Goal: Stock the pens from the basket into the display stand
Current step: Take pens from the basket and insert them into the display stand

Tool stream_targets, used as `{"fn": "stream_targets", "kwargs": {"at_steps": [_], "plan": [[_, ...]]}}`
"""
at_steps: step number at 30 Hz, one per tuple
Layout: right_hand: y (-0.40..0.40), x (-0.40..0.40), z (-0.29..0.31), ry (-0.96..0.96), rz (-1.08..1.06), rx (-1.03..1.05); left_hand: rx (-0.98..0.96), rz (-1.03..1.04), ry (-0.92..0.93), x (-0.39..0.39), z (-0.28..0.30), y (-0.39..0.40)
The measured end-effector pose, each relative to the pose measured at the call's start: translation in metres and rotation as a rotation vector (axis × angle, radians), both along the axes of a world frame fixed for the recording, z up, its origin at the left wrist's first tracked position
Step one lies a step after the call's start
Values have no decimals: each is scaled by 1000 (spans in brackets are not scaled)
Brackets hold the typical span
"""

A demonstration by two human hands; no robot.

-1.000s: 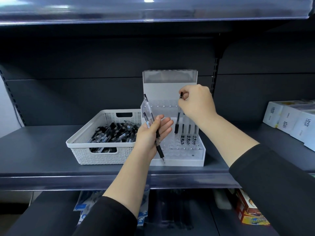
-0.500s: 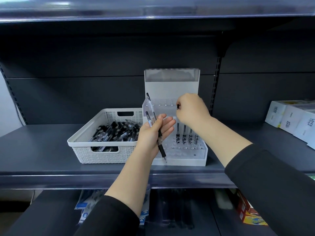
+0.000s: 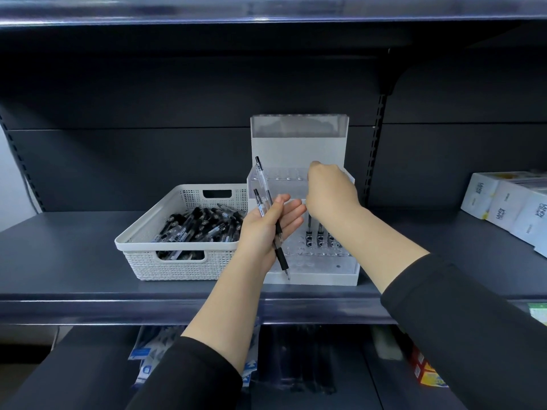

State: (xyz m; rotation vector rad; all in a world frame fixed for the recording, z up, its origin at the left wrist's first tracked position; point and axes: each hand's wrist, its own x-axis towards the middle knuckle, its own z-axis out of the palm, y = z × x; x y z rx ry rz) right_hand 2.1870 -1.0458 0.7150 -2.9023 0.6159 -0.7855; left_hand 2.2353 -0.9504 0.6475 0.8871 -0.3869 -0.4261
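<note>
A white perforated basket [image 3: 133, 241] on the dark shelf holds a pile of black pens [image 3: 195, 226]. To its right stands the clear and white display stand [image 3: 296, 143], with several pens [image 3: 319, 232] upright in its front holes. My left hand [image 3: 266, 229] holds two clear pens with black grips [image 3: 263, 184] against the palm, in front of the stand's left side. My right hand [image 3: 331, 193] hovers over the stand with curled fingers at the top of the leftmost upright pen [image 3: 309, 224]; its fingertips are hidden.
White boxes [image 3: 509, 202] sit at the right end of the shelf [image 3: 74, 253]. Another shelf runs overhead. Below are packets [image 3: 148, 356] and colourful boxes [image 3: 426, 371]. A black upright rail [image 3: 376, 149] runs behind the stand.
My right hand has lowered a pen into a front hole of the stand, left of the upright ones. My left hand has stayed with its two pens.
</note>
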Motion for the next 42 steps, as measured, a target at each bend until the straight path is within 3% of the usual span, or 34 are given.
{"fn": "stream_targets", "kwargs": {"at_steps": [8, 14, 17, 30, 36, 42], "plan": [[-8, -5, -5, -88, 72, 70, 3, -11, -8, -1, 0, 0], [-14, -15, 0, -431, 213, 304, 44, -19, -42, -2, 1, 1], [-7, -12, 1, -486, 294, 413, 81, -41, -71, -4, 2, 1], [6, 14, 3, -389, 263, 369, 152, -98, -131, -3, 0, -1], [-10, 5, 20, -647, 213, 409, 18, 48, -43, 2, -3, -5], [-23, 0, 22, -708, 195, 358, -2, 68, -10, 4, -4, -4]]}}
